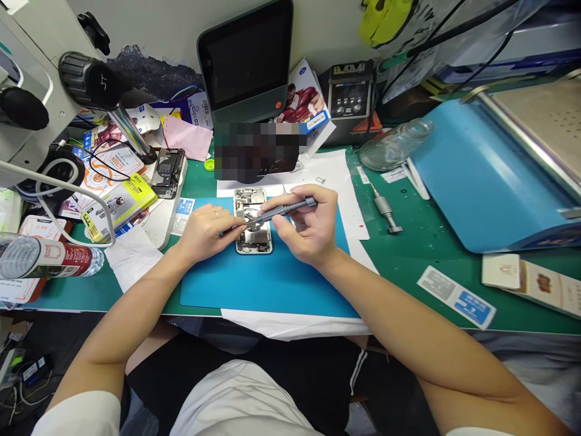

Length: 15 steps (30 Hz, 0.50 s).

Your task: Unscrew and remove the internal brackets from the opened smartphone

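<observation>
An opened phone (258, 241) with bare inner parts lies upright on the blue mat (272, 284), between my two hands. My right hand (313, 224) is closed round a grey screwdriver (284, 210), whose tip points left over the phone's middle. At the phone's left edge is my left hand (209, 231), a ring on one finger, its fingertips pressed together beside the screwdriver's tip. Whatever those fingertips may hold is too small to make out.
A second screwdriver (385, 211) lies right of the white paper. At left are another opened phone (167, 174), a yellow battery box (118, 209) and a plastic bottle (49, 257). Behind stand a dark screen (247, 54) and a glass jar (394, 145).
</observation>
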### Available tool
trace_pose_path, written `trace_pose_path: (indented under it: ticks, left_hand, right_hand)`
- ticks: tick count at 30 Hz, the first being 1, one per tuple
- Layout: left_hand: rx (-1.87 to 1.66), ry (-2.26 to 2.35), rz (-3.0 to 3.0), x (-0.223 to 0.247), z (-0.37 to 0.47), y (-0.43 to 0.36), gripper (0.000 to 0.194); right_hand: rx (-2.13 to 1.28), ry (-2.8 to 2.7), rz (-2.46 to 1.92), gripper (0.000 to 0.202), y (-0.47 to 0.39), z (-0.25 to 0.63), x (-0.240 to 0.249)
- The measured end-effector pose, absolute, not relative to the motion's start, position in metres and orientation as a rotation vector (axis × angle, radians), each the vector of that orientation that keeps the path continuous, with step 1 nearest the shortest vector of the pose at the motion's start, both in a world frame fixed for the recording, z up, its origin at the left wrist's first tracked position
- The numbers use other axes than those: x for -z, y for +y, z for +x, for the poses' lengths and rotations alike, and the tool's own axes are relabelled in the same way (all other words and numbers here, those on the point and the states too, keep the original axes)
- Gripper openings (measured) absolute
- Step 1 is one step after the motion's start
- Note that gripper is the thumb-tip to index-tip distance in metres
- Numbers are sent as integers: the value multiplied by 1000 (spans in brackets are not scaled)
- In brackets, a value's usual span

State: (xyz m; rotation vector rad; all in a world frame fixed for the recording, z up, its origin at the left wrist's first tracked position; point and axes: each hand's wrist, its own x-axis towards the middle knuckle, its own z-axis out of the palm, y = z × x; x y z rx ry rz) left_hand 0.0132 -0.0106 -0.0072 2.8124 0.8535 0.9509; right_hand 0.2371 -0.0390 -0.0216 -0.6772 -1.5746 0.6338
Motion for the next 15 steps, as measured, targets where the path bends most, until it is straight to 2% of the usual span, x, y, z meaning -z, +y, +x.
trace_pose_path:
  ticks: [15]
  left_hand:
    - [-993,828,2799,7,14,-11,19]
  right_hand:
    - [-578,-1595,-711,39,-36,237,24]
